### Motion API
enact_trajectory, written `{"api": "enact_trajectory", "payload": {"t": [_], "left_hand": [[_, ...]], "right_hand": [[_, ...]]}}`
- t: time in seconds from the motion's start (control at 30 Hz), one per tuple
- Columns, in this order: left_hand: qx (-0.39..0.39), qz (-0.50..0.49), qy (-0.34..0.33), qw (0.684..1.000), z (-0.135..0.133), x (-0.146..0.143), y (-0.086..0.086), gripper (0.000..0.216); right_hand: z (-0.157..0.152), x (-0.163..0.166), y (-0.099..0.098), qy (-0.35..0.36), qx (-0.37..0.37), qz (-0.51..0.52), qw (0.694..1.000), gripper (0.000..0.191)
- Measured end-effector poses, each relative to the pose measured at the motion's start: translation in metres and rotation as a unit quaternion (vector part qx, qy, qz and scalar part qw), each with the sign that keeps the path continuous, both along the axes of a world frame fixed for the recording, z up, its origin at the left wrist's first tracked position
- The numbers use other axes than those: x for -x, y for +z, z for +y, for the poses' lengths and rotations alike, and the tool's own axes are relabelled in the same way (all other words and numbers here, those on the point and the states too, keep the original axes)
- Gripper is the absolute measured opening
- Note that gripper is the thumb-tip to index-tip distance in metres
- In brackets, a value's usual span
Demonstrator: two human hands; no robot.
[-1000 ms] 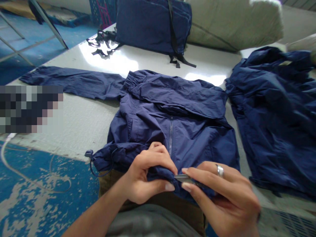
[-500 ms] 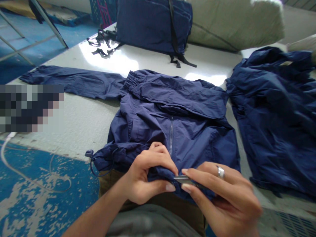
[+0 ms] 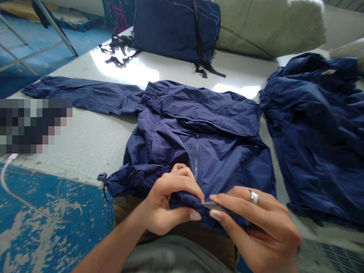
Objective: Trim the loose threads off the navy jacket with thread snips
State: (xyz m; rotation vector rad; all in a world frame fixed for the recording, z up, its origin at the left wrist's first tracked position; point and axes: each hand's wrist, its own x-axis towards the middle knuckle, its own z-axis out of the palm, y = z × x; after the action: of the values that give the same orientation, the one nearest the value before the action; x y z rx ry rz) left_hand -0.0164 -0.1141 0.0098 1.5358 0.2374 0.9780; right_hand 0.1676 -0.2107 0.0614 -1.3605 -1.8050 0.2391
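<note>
1. Three navy items: jacket (image 3: 204, 129) flat at the worktop's (image 3: 93, 140) near edge, crumpled jacket (image 3: 315, 129) right, strapped bundle (image 3: 173, 26) beyond.
2. The left hand (image 3: 167, 204) pinches the flat jacket's hem; the right hand (image 3: 256, 223) grips one small metal tool (image 3: 212, 206) there.
3. Bare worktop lies left.

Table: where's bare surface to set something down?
Bare table left of the jacket, nearside of its sleeve; another strip between hood and strapped bundle. Crowded right, by the second jacket, and at the hem, by left hand and right hand.

Pale grey table (image 3: 93, 142) (glare at its far end), worn blue floor (image 3: 42, 231)
</note>
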Motion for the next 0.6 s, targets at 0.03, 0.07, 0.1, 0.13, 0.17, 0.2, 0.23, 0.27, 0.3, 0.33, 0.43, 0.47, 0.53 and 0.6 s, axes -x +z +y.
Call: {"api": "enact_trajectory", "payload": {"t": [0.03,0.07,0.1,0.13,0.17,0.2,0.23,0.27,0.3,0.33,0.43,0.47,0.53,0.6], "left_hand": [[0.001,0.000,0.000,1.000,0.0000,-0.0001,-0.0002,0.020],[0.002,0.000,0.001,1.000,0.0000,-0.0001,-0.0004,0.020],[0.004,0.000,0.003,1.000,-0.0002,-0.0001,-0.0005,0.020],[0.008,-0.001,0.004,1.000,-0.0003,-0.0001,-0.0007,0.020],[0.012,-0.001,0.006,1.000,-0.0006,-0.0001,-0.0007,0.021],[0.015,-0.001,0.007,1.000,-0.0008,-0.0002,-0.0007,0.022],[0.020,0.000,0.008,1.000,-0.0010,-0.0002,-0.0006,0.022],[0.024,0.001,0.010,1.000,-0.0012,-0.0003,-0.0006,0.023],[0.028,0.002,0.012,1.000,-0.0014,-0.0004,-0.0006,0.023],[0.031,0.004,0.014,0.999,-0.0015,-0.0005,-0.0006,0.024],[0.038,0.004,0.019,0.999,-0.0015,-0.0010,-0.0014,0.025],[0.038,0.004,0.020,0.999,-0.0015,-0.0012,-0.0018,0.025],[0.037,0.001,0.019,0.999,-0.0012,-0.0016,-0.0027,0.024],[0.035,-0.003,0.019,0.999,-0.0010,-0.0018,-0.0033,0.024]], "right_hand": [[0.0003,0.0002,-0.0002,-0.006,-0.004,0.004,1.000,0.016],[0.0006,0.0004,-0.0005,-0.011,-0.007,0.008,1.000,0.016],[0.0009,0.0005,-0.0009,-0.017,-0.008,0.012,1.000,0.017],[0.0011,0.0005,-0.0015,-0.021,-0.010,0.016,1.000,0.017],[0.0011,0.0004,-0.0021,-0.026,-0.011,0.020,0.999,0.017],[0.0009,0.0001,-0.0027,-0.030,-0.012,0.024,0.999,0.017],[0.0007,-0.0002,-0.0033,-0.033,-0.012,0.026,0.999,0.017],[0.0004,-0.0006,-0.0037,-0.036,-0.011,0.027,0.999,0.017],[0.0001,-0.0008,-0.0041,-0.040,-0.007,0.028,0.999,0.017],[-0.0002,-0.0010,-0.0042,-0.043,-0.001,0.028,0.999,0.017],[-0.0006,-0.0006,-0.0043,-0.037,0.012,0.033,0.999,0.017],[-0.0007,-0.0002,-0.0043,-0.032,0.013,0.034,0.999,0.018],[-0.0009,0.0006,-0.0043,-0.025,0.012,0.037,0.999,0.018],[-0.0011,0.0011,-0.0040,-0.023,0.013,0.037,0.999,0.016]]}}
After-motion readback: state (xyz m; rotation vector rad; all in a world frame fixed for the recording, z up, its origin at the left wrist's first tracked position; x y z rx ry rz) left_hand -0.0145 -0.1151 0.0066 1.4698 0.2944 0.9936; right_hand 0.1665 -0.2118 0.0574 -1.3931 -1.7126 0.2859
